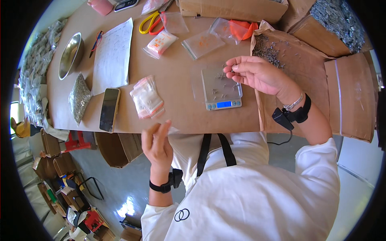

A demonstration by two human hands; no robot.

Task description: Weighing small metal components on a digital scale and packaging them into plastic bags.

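Observation:
My right hand (257, 74) is over the right side of a small digital scale (224, 105), its thumb and fingertips pinched around what look like small metal screws. Several loose screws (215, 95) lie scattered on the scale's clear tray. My left hand (157, 146) is at the table's front edge, fingers bent and drawn together; a pale, see-through scrap shows by its fingertips, and I cannot make out what they hold. Just beyond it lies a stack of small clear zip bags (147, 98) with red edges. A pile of dark screws (269, 52) rests on the cardboard at the right.
Left of the bags are a phone (109, 109), a filled bag of metal parts (79, 98), a written sheet (113, 58) and a steel bowl (71, 56). Scissors (152, 23), a white packet (161, 42) and clear bags (202, 43) lie farther back. Cardboard boxes (233, 10) border the far side.

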